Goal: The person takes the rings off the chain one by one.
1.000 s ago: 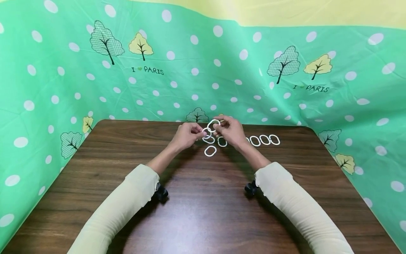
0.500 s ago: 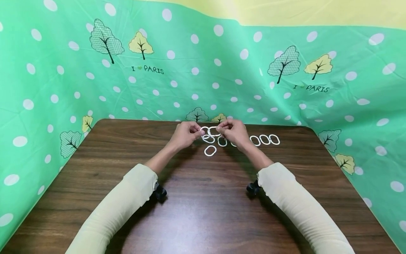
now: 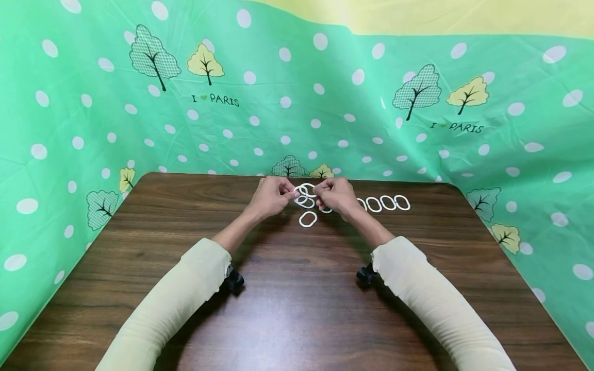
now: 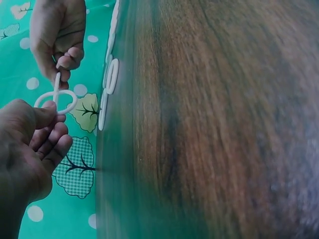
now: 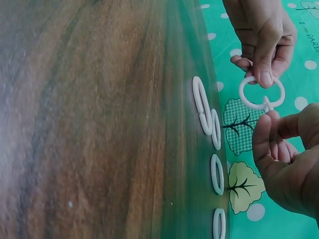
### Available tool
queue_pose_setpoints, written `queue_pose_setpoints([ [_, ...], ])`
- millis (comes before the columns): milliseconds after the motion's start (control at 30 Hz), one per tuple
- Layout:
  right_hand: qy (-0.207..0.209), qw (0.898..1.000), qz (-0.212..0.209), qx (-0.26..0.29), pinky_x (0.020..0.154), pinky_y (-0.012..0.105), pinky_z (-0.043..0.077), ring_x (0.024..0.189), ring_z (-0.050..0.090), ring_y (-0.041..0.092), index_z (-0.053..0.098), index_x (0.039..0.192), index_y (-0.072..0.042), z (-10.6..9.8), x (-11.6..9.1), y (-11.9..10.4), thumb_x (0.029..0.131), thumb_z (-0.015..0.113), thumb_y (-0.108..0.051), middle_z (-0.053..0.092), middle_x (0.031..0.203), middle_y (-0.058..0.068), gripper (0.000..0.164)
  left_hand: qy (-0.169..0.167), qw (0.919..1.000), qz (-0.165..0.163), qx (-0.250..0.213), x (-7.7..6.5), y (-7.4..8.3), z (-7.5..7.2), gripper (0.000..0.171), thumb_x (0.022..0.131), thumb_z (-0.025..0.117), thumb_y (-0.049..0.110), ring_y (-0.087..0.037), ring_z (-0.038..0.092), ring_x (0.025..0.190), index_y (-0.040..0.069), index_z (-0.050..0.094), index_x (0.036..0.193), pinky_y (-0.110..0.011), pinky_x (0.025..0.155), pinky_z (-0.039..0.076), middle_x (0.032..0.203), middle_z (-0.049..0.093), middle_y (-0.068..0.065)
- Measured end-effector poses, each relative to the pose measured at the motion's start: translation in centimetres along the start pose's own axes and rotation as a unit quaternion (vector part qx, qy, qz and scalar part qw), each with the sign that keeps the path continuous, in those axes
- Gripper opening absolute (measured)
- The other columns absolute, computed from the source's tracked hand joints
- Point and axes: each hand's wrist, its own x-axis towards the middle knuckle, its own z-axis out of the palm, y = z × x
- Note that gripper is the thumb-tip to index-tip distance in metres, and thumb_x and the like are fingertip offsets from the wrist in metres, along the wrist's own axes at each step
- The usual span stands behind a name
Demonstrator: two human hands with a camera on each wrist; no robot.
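My left hand [image 3: 271,198] pinches a white oval ring [image 5: 241,93] between thumb and fingertips, above the far part of the table. A second white oval ring [image 4: 57,82] is pinched in my right hand [image 3: 337,197], fingertips close to the left hand's. The two rings cross, and the second appears edge-on through the opening of the first in the left wrist view. Just beneath the hands lies another white ring [image 3: 301,220], with one more partly behind the held pair. My right fingers partly hide further rings lying on the table.
Several white rings [image 3: 396,204] lie in a row to the right along the back of the dark wooden table [image 3: 287,288]. A green dotted cloth [image 3: 260,123] hangs just behind the table's far edge. Black wrist mounts [image 3: 235,281] sit under both sleeves.
My right hand has lowered its ring and brought it slightly left, from upright above the left ring to a flatter pose across it. The left hand has barely moved.
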Motion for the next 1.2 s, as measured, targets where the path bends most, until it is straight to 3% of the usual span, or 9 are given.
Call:
queue_pose_setpoints([
  [200,0.018,1.000,0.007,-0.001,0.063,0.028,0.065,0.056,0.065,0.006,0.075,0.118,0.006,0.3,-0.1,-0.2,0.099,0.062,-0.006,0.072,0.069,-0.001,0.026,0.009,0.9999,0.014,0.003,0.0,0.2,0.0,0.010,0.101,0.085,0.013,-0.015,0.072,0.078,0.005,0.084,0.096,-0.026,0.075,0.057,0.091,0.084,-0.012],
  [433,0.036,0.999,0.012,0.008,0.063,0.029,0.065,0.059,0.066,0.005,0.074,0.122,0.008,0.6,-0.6,-0.4,0.101,0.061,-0.007,0.080,0.089,0.016,0.029,0.012,0.9998,0.017,-0.006,-0.2,0.3,0.0,0.009,0.101,0.085,0.011,-0.012,0.069,0.072,0.004,0.083,0.096,-0.027,0.069,0.058,0.091,0.083,-0.014],
  [667,0.061,0.998,0.026,0.018,0.058,0.023,0.061,0.056,0.064,0.003,0.076,0.119,0.010,0.2,-0.5,0.0,0.100,0.058,-0.006,0.079,0.091,0.014,0.030,0.017,0.9995,0.023,0.015,-0.2,0.4,0.0,0.009,0.100,0.085,0.012,-0.014,0.068,0.080,0.005,0.084,0.095,-0.027,0.075,0.055,0.087,0.081,-0.007],
  [867,0.063,0.998,0.028,0.012,0.061,0.027,0.064,0.056,0.064,0.003,0.075,0.122,0.012,-0.3,-0.3,0.5,0.103,0.058,-0.008,0.081,0.094,0.017,0.032,0.006,0.9993,0.007,0.035,-0.3,0.1,-0.3,0.009,0.101,0.085,0.014,-0.016,0.069,0.081,0.006,0.085,0.097,-0.029,0.076,0.055,0.089,0.083,-0.007],
  [1100,0.069,0.997,0.031,0.032,0.063,0.027,0.067,0.056,0.071,0.004,0.072,0.113,0.008,-1.0,0.1,1.1,0.107,0.064,-0.009,0.078,0.083,0.009,0.019,0.001,0.9980,-0.019,0.059,-0.5,-0.6,-0.8,0.011,0.100,0.086,0.017,-0.018,0.074,0.082,0.007,0.086,0.097,-0.029,0.075,0.056,0.090,0.085,-0.007],
  [1200,0.073,0.996,0.026,0.032,0.063,0.027,0.067,0.056,0.073,0.005,0.071,0.109,0.005,-1.5,0.4,1.5,0.109,0.067,-0.011,0.080,0.085,0.015,0.017,0.002,0.9971,-0.035,0.068,-0.6,-0.9,-1.0,0.012,0.100,0.087,0.019,-0.017,0.074,0.081,0.007,0.087,0.097,-0.029,0.074,0.055,0.090,0.085,-0.007],
])
